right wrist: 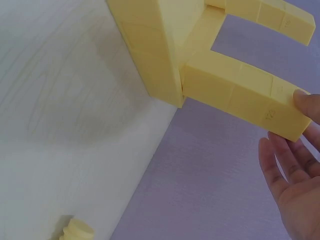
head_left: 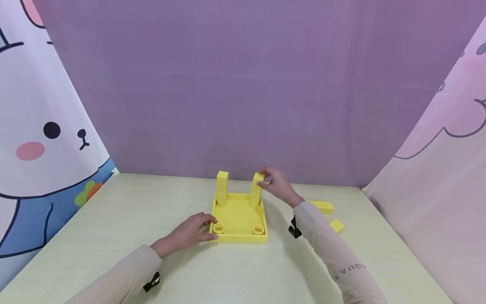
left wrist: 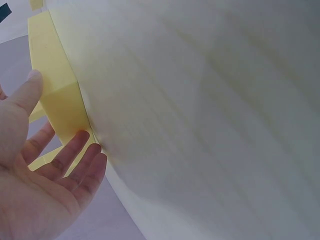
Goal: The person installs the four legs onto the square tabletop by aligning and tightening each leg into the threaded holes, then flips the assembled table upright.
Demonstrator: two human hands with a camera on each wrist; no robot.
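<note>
A yellow square tray-like base (head_left: 238, 239) with a raised rim lies on the table. Two round threaded sockets, a left one (head_left: 218, 228) and a right one (head_left: 258, 229), sit in its near corners. Square yellow posts stand upright at the far corners, one on the left (head_left: 222, 185) and one on the right (head_left: 255, 192). Thumb and fingers of my right hand (head_left: 279, 185) pinch the top of the right post. My left hand (head_left: 190, 231) holds the base at its near left corner, thumb by the front wall and fingers at the left side.
Right of the base, partly behind the right forearm, lie a long yellow block (head_left: 322, 207) and a smaller yellow piece (head_left: 337, 226). A threaded yellow end (right wrist: 77, 230) shows low in the right wrist view. A purple curtain (head_left: 235, 84) hangs behind the table, with printed cloths on both sides.
</note>
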